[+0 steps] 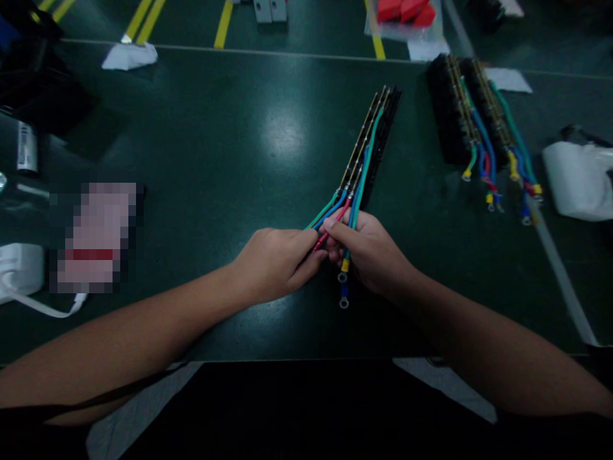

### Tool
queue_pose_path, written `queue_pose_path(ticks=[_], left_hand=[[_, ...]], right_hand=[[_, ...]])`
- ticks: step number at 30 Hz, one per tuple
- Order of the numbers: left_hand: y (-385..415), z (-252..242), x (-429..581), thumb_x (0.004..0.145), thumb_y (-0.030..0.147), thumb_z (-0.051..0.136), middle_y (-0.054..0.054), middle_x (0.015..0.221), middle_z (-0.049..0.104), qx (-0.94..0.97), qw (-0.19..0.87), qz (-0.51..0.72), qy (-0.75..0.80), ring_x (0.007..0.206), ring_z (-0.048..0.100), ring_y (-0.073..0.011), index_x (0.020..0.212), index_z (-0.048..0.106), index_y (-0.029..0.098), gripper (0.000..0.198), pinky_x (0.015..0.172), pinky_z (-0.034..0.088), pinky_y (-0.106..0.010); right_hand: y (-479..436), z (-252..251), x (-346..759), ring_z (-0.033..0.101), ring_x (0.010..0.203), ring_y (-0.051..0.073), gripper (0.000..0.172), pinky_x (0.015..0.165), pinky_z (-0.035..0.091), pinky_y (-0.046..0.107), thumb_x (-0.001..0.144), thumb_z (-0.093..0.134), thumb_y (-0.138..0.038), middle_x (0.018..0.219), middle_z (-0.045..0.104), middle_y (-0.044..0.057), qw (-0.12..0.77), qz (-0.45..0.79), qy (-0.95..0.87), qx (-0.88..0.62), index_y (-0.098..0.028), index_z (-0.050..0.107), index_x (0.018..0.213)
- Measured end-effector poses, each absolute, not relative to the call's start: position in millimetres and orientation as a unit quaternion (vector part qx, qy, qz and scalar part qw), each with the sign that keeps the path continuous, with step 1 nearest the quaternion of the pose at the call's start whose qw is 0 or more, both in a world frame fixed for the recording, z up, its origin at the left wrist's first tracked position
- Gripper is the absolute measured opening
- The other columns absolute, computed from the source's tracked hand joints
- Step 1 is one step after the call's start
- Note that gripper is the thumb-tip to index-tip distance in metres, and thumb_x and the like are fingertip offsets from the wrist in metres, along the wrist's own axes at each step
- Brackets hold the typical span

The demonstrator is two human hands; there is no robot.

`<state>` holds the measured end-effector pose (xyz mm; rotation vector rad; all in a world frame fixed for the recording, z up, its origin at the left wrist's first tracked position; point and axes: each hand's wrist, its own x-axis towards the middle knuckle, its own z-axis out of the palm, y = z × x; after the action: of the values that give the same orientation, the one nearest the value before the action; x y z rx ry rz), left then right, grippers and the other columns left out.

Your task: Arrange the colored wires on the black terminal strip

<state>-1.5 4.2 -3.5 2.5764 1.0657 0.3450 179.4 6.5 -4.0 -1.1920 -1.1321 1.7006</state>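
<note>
A long black strip assembly (368, 144) with brass-coloured metal bars lies slanted across the green work table (205, 153). Green, blue and red wires (364, 169) run from it toward me. My left hand (282, 259) is closed, fingers pinching the wires that bend off to the left, a red one among them. Close against it, my right hand (366, 246) is closed round the other wires, thumb on top. Below the right hand hang ring terminals (343, 291), one with a yellow sleeve and one with a blue sleeve. The left-hand wires' ends are hidden by the fingers.
Two similar black assemblies (447, 121) with wires and ring terminals lie at the right, beside a white object (577, 179). On the left are a blurred-out phone-like device (98, 236) with a white charger (22, 271). Red parts (405, 11) in a plastic bag sit at the back.
</note>
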Motion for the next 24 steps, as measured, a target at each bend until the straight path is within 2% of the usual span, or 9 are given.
queue_pose_path(ticks=[24], left_hand=[[4.5,-2.5,-0.4,0.099,0.034,0.038,-0.003,0.080,0.065,0.900,0.178,0.107,0.383,0.062,0.057,-0.0148,0.093,0.057,0.017,0.027,0.056,0.037,-0.027]], right_hand=[[6.4,-5.7,178.8,0.050,0.050,0.008,0.020,0.050,0.041,0.021,0.089,0.062,-0.030,0.057,0.054,-0.005,0.386,0.670,-0.438,-0.458,-0.018,0.055,0.074]])
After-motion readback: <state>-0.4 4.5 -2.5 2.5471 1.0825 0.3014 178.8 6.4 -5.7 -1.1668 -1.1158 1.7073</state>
